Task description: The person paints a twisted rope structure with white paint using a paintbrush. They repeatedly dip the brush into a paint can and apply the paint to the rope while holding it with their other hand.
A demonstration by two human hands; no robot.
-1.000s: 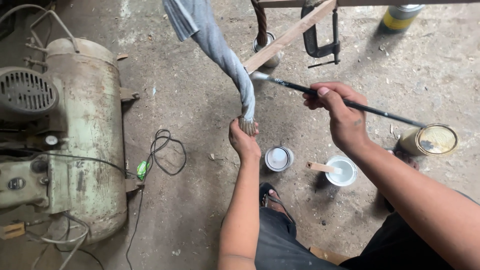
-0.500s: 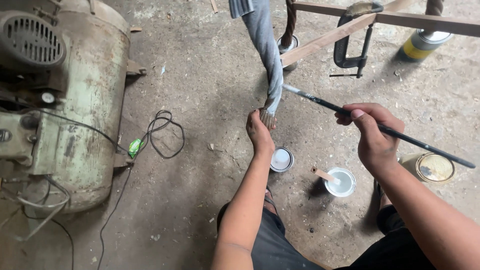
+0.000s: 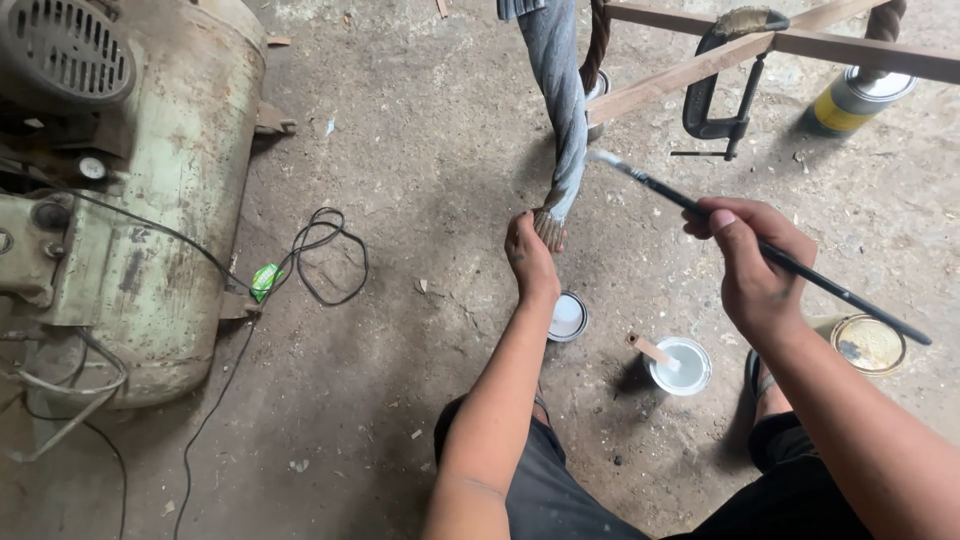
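Observation:
A twisted, grey-painted wooden leg (image 3: 561, 110) slants down from the top of the head view. My left hand (image 3: 530, 256) grips its bare wooden foot near the floor. My right hand (image 3: 752, 262) holds a long black paintbrush (image 3: 760, 248), whose pale bristle tip touches the leg's right side about halfway down. A second, unpainted brown twisted leg (image 3: 598, 40) stands just behind the grey one.
A small open can of white paint (image 3: 681, 365) with a stir stick, and its lid (image 3: 568, 317), lie on the concrete floor between my arms. A gold-lidded can (image 3: 868, 343) sits right. Wooden rails with a black clamp (image 3: 722, 85) cross above. An air compressor (image 3: 130, 190) and cable (image 3: 322, 255) fill the left.
The view has shifted so the leg and compressor sit higher and closer. My right hand has brought the brush tip against the grey leg; my left hand keeps its hold on the foot.

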